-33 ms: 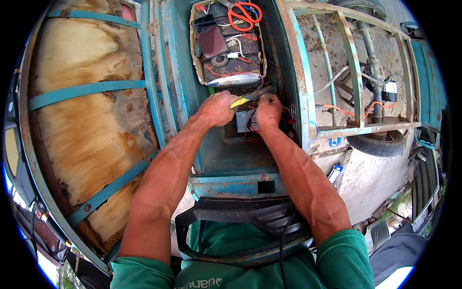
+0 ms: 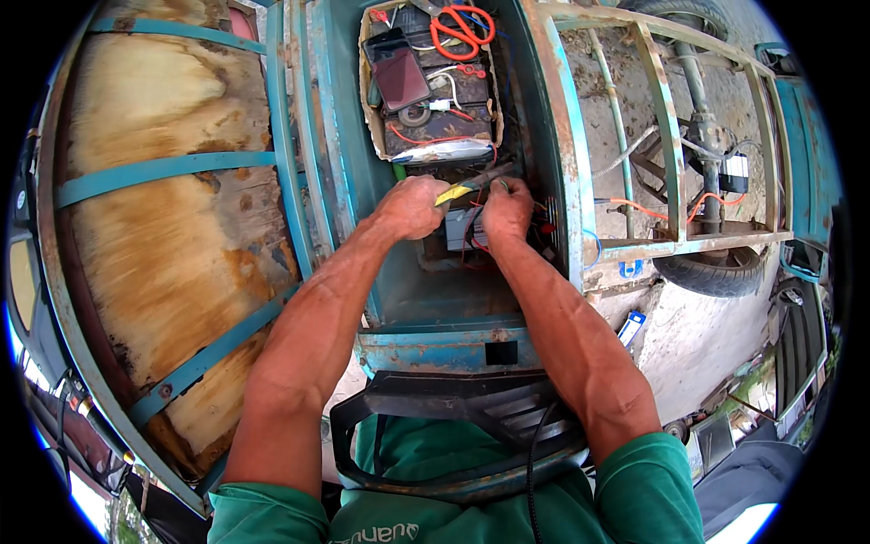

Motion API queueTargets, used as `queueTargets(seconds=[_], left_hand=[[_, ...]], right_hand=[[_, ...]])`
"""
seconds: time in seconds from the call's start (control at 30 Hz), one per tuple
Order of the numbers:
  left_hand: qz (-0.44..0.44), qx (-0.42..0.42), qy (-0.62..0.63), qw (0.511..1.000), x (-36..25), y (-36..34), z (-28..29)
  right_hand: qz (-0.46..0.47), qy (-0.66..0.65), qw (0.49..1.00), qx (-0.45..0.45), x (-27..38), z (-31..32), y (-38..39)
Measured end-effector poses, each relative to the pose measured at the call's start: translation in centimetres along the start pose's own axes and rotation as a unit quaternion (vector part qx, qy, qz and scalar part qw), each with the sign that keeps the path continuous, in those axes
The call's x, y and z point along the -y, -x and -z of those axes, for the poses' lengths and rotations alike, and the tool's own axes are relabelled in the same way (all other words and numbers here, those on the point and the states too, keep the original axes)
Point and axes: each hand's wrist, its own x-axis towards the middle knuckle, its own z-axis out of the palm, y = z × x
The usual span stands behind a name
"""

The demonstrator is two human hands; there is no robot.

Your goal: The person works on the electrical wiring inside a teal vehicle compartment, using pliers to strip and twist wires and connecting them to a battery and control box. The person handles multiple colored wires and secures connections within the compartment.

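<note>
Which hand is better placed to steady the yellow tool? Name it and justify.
Likely the left hand: it grips the yellow tool at one end, while the right hand sits beside its far end.

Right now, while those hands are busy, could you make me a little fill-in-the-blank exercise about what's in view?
1. The item in the left hand shows a bright ____ part beside the fingers.
2. In the picture, the phone lies to the ____ of the scissors.
3. The right hand is ____ to the phone than the left hand is: nearer or farther.
4. The right sleeve is ____ in colour.

Missing words: yellow; left; farther; green.
</note>
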Motion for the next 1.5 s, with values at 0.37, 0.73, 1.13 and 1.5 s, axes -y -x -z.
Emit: queueTargets(seconds=[0.37,0.73,1.13,1.5], left_hand=[[0.159,0.127,0.252,0.946,-0.6,-0.3,0.6],[0.161,0.141,0.362,0.907,-0.7,-0.2,1.3],[0.123,0.114,0.316,0.934,-0.2,-0.8,1.7],[0.061,0.023,0.272,0.960,-1.1,-0.7,0.9]], right_hand=[[0.015,-0.021,1.000,-0.011,1.2,0.5,0.4],[0.007,-0.114,0.993,0.005,0.1,-0.2,-0.3],[-0.024,-0.130,0.991,-0.004,0.7,0.3,0.9],[-0.021,-0.088,0.996,0.010,0.3,0.1,0.7]])
